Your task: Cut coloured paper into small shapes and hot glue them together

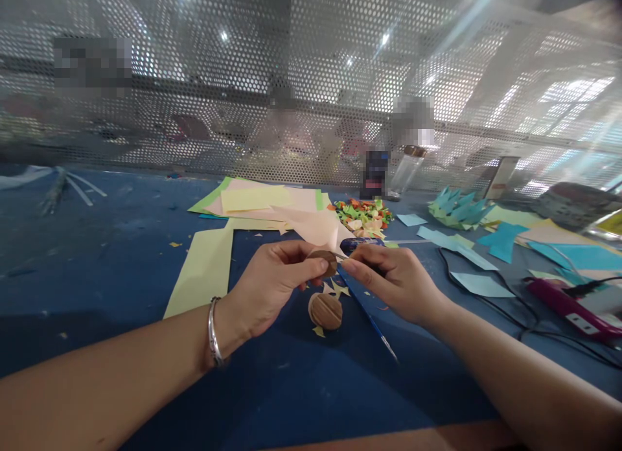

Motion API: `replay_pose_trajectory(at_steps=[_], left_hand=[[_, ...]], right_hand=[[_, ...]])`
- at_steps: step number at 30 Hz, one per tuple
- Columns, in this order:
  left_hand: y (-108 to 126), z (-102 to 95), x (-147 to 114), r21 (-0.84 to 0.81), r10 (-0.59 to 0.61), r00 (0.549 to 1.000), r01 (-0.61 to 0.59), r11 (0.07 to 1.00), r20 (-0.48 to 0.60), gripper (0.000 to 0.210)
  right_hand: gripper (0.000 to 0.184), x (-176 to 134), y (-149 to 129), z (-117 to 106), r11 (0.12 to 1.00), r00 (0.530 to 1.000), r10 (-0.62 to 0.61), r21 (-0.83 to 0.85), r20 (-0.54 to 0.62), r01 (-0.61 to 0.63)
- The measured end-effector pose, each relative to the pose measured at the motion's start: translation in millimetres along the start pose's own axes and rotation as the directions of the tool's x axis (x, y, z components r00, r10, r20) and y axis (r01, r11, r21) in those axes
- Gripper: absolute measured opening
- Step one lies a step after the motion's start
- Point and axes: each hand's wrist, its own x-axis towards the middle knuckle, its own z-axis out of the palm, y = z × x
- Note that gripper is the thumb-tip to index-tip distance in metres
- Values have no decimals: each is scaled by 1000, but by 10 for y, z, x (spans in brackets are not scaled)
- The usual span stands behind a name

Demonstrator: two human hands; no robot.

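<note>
My left hand point(265, 286) pinches a brown cardboard disc point(331, 262) between thumb and fingers, in the middle of the view above the table. At the disc's right edge, my right hand point(396, 279) is closed in a pinch. A thin, narrow piece runs from its fingertips to the disc; its kind is too small to tell. Just below the hands lie more brown round cardboard pieces point(326, 310), seemingly stacked. Slanting beside them is a thin blue stick point(372, 321) with a pale tip. Behind my right fingers a dark blue object point(359, 243) is partly hidden.
Sheets of coloured paper point(204, 263) lie left and behind. A pile of orange and green paper scraps point(364, 214) sits behind the hands. At right are a teal folded-paper piece point(459, 208), blue paper strips point(481, 284), a black cable point(454, 279) and a magenta power strip point(568, 305).
</note>
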Motion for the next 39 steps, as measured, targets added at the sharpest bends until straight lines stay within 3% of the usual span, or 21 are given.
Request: replay_pose_trajectory(at_steps=[11, 17, 39], left_hand=[[-1, 12, -15, 24, 33, 999, -33, 999, -7, 7], [10, 0, -4, 84, 87, 995, -90, 992, 39, 2], [-18, -20, 9, 142, 105, 994, -108, 984, 33, 7]], right_hand=[[40, -10, -8, -4, 997, 1000, -1, -74, -9, 0], [40, -23, -9, -19, 994, 1000, -24, -107, -5, 24], [38, -28, -22, -25, 988, 999, -44, -151, 3, 44]])
